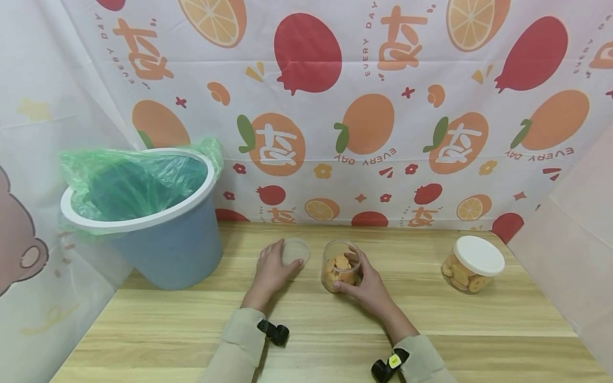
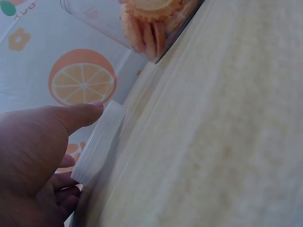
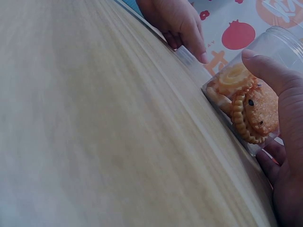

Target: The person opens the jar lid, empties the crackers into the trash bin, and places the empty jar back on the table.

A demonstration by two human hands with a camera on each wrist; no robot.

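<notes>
A clear open-topped jar [image 1: 341, 266] of cookies stands on the table. My right hand [image 1: 369, 284] grips it from the right, its thumb on the near side and fingers behind. In the right wrist view, a sesame-dotted cookie [image 3: 260, 109] and ridged cookies show through the jar wall. To the left of the jar, a round translucent lid [image 1: 298, 251] lies on the table. My left hand [image 1: 274, 271] holds this lid by its edge, with the thumb [image 2: 80, 115] on one side and fingers on the other. The lid and the jar stand a little apart.
A second cookie jar [image 1: 463, 276] with a white lid [image 1: 479, 256] stands at the right. At the left is a blue bin [image 1: 177, 244] lined with a green bag [image 1: 129, 183]. A fruit-print cloth [image 1: 316, 127] hangs behind the wooden table [image 1: 325, 340].
</notes>
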